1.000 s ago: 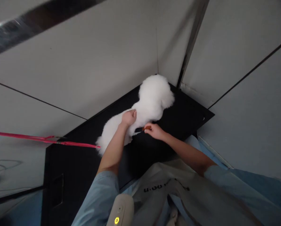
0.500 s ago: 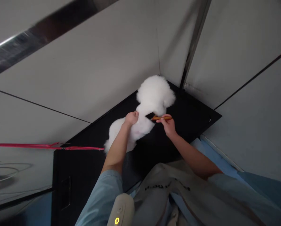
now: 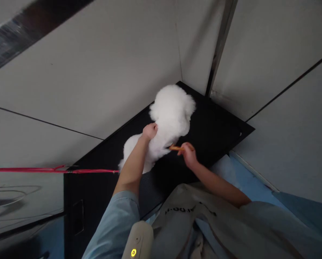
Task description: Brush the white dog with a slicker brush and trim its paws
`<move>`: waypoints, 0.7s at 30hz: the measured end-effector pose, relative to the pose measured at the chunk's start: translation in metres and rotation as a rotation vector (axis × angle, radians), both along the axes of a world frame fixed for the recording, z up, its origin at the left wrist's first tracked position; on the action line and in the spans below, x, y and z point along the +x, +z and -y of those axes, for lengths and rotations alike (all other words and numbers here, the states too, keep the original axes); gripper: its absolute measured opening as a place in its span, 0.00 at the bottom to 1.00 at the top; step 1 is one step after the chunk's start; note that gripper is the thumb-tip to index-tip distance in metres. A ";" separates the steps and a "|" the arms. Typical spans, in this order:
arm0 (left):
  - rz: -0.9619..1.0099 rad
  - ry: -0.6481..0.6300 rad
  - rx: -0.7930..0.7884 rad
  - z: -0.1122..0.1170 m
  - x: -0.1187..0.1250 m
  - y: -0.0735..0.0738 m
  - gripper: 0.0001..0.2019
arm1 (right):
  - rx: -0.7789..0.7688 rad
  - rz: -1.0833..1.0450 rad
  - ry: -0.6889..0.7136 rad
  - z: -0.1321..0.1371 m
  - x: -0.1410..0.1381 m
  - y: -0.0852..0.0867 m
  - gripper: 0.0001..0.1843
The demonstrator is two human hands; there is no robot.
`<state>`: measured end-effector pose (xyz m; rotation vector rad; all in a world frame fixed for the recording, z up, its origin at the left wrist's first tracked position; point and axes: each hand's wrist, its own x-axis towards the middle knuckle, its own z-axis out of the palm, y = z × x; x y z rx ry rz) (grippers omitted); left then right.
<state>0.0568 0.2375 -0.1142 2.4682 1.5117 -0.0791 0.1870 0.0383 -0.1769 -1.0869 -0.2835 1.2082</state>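
A white fluffy dog (image 3: pixel 172 108) stands on a black grooming table (image 3: pixel 209 122), its round head toward the far edge. My left hand (image 3: pixel 150 131) is closed against the side of its body, gripping the fur. My right hand (image 3: pixel 189 154) is wrapped round the orange wooden handle of a slicker brush (image 3: pixel 176 148), held at the dog's flank on the near side. The brush's dark head, seen earlier, is now hidden at the coat.
A pink-red leash (image 3: pixel 93 171) runs taut from the dog's rear to the left. Pale wall panels (image 3: pixel 96 72) stand close behind the table, with a metal bar (image 3: pixel 28 30) at upper left. A white device with a yellow light (image 3: pixel 138 240) hangs at my chest.
My right hand and the brush have moved down and slightly left along the dog's side. The dog's head has shifted a little left. My left hand stays at the fur.
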 end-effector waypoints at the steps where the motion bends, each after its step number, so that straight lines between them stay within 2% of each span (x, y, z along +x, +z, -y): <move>1: -0.010 -0.008 0.015 -0.002 0.002 0.000 0.19 | -0.026 -0.051 0.162 0.005 -0.013 -0.002 0.21; 2: -0.022 -0.005 0.029 -0.003 0.003 0.001 0.19 | -0.051 -0.112 0.297 0.008 -0.025 -0.003 0.22; 3: -0.036 0.011 0.037 -0.005 0.003 0.001 0.21 | -0.070 -0.166 0.371 0.009 -0.033 -0.005 0.24; 4: -0.053 0.035 0.042 -0.007 0.002 0.002 0.23 | -0.080 -0.206 0.389 0.009 -0.036 -0.007 0.25; 5: -0.068 0.061 0.052 -0.009 0.000 0.002 0.25 | -0.081 -0.226 0.345 0.008 -0.033 -0.009 0.26; 7: -0.091 0.102 0.082 -0.015 -0.003 0.003 0.27 | -0.068 -0.208 0.153 0.007 -0.017 -0.014 0.26; 9: -0.106 0.105 0.104 -0.021 -0.003 0.002 0.28 | -0.044 -0.154 -0.044 0.010 -0.001 -0.018 0.25; 10: -0.108 0.094 0.110 -0.024 -0.001 0.002 0.28 | -0.036 -0.132 -0.094 0.012 0.000 -0.019 0.25; 11: -0.111 0.082 0.111 -0.025 0.000 0.002 0.28 | -0.030 -0.120 -0.082 0.015 -0.003 -0.019 0.25; 12: -0.113 0.073 0.107 -0.027 0.002 0.001 0.27 | -0.026 -0.123 -0.006 0.016 -0.010 -0.019 0.24; 15: -0.118 0.062 0.105 -0.028 0.002 0.000 0.27 | -0.044 -0.193 0.299 0.008 -0.036 -0.017 0.24; 16: -0.122 0.065 0.104 -0.029 0.001 -0.001 0.27 | -0.051 -0.217 0.304 0.003 -0.037 -0.016 0.23; 17: -0.125 0.069 0.106 -0.029 -0.001 -0.001 0.27 | -0.055 -0.230 0.253 -0.002 -0.033 -0.017 0.23; 21: -0.124 0.075 0.099 -0.032 -0.008 -0.003 0.28 | -0.061 -0.175 -0.140 -0.007 0.009 -0.023 0.25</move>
